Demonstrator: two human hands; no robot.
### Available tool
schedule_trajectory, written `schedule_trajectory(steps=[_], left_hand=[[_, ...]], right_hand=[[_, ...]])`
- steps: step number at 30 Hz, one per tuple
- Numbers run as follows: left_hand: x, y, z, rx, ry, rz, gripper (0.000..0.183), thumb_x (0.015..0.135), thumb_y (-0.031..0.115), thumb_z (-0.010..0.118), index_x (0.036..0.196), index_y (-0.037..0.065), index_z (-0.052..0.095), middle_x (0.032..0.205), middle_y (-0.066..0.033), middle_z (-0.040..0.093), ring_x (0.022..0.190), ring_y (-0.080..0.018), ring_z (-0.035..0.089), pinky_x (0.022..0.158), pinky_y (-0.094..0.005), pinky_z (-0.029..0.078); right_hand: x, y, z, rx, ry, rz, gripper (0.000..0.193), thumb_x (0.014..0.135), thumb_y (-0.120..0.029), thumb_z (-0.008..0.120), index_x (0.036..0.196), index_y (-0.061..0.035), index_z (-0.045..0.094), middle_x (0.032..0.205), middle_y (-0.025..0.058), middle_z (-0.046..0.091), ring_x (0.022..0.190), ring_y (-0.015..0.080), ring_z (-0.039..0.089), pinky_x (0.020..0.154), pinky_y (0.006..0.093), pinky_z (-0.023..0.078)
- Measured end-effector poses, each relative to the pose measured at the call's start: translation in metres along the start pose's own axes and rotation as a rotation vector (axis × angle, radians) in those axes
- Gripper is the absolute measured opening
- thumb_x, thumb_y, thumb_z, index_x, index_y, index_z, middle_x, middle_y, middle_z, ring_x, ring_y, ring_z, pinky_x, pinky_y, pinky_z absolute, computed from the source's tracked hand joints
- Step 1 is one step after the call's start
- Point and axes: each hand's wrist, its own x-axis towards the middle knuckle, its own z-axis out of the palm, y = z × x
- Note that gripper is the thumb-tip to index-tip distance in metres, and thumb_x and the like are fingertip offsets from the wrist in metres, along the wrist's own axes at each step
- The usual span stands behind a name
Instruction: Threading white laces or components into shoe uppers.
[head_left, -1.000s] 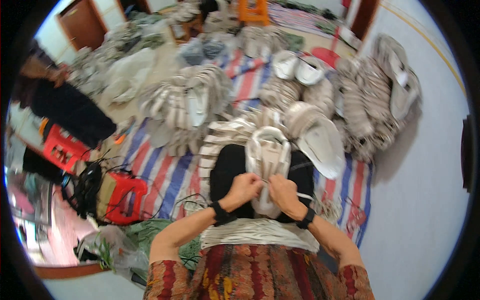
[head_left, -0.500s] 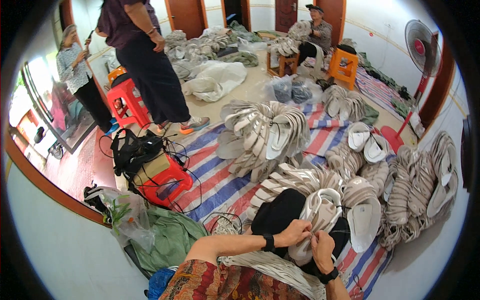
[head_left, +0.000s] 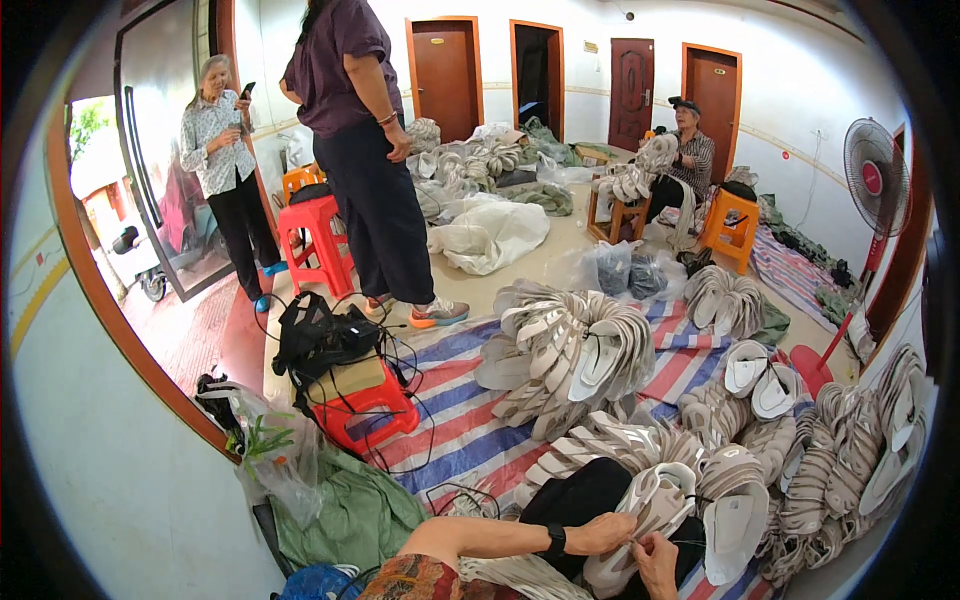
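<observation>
- Near left: a red stool is topped by a bundle of black straps and wires. Loose loops are trailed over the striped sheet; the bundle could be pulled down if a loop were caught by a foot of the standing person beyond.
- Near, right of that: white strings are gathered below the left forearm. Tangling is judged possible, should they be dragged by the arm.
- Middle: a fanned pile of shoes is seen on the sheet. A slump could be caused by a knock, the pieces being only leaned on one another.
- Near, right of centre: the left hand is set against the shoe, fingertips pinched narrow; what is pinched cannot be told.
- The shoe is propped, tilted, on black cloth, between and just beyond the fingertips. Slipping or twisting could be caused by uneven pulling, the support being soft.
- The right hand is likewise closed to a narrow pinch, close beside the left. Anything thin held there could be lost if the fingers were loosened; too small to confirm.
- Near right: a pale-soled shoe is placed close by. It could be nudged by the right elbow.
</observation>
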Motion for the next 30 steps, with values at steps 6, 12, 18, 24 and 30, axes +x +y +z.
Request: schedule_trajectory(steps=[6,12,18,24,30], left_hand=[[-0.022,-0.025,-0.153,0.492,0.311,0.267,0.006,0.075,0.004,0.048,0.081,0.003,0.050,0.079,-0.0163,0.054,0.075,-0.0326,0.054,0.064,-0.0421,0.043],[-0.104,-0.122,-0.298,1.051,0.329,-0.524,0.006,0.071,0.007,0.053,0.076,0.003,0.055,0.076,-0.0176,0.056,0.074,-0.0334,0.056,0.061,-0.0431,0.045],[-0.008,-0.048,-0.116,0.268,0.124,0.059,0.020,0.073,0.012,0.053,0.090,0.001,0.056,0.084,-0.0174,0.055,0.084,-0.0345,0.052,0.075,-0.0399,0.042],[0.022,0.022,-0.027,0.206,-0.110,-0.203,0.036,0.082,0.033,0.053,0.082,-0.003,0.052,0.065,-0.0205,0.055,0.062,-0.0372,0.055,0.056,-0.0412,0.044],[0.021,-0.003,-0.045,0.089,-0.298,-0.228,0.041,0.076,0.037,0.057,0.070,-0.004,0.058,0.062,-0.0193,0.057,0.055,-0.0328,0.056,0.051,-0.0398,0.043]], right_hand=[[-0.010,0.011,-0.021,0.172,-0.038,0.063,0.023,0.081,-0.022,0.059,0.079,0.0005,0.059,0.066,0.0180,0.058,0.059,0.0256,0.058,0.057,0.0330,0.044],[-0.004,0.011,-0.008,0.350,-0.166,0.156,0.022,0.082,-0.019,0.055,0.072,-0.0005,0.059,0.054,0.0061,0.053,0.047,0.0127,0.049,0.043,0.0277,0.038],[0.007,-0.012,-0.034,0.552,-0.349,0.288,0.026,0.083,-0.020,0.054,0.065,-0.0016,0.056,0.048,-0.0010,0.044,0.041,0.0070,0.038,0.038,0.0237,0.028],[0.003,0.001,-0.027,0.527,-0.383,0.277,0.027,0.084,-0.022,0.053,0.064,-0.0040,0.054,0.050,-0.0031,0.042,0.042,0.0047,0.035,0.039,0.0209,0.025],[-0.004,-0.003,-0.040,0.611,-0.440,0.326,0.026,0.085,-0.023,0.052,0.065,-0.0055,0.052,0.053,-0.0050,0.041,0.044,0.0043,0.034,0.040,0.0203,0.025]])
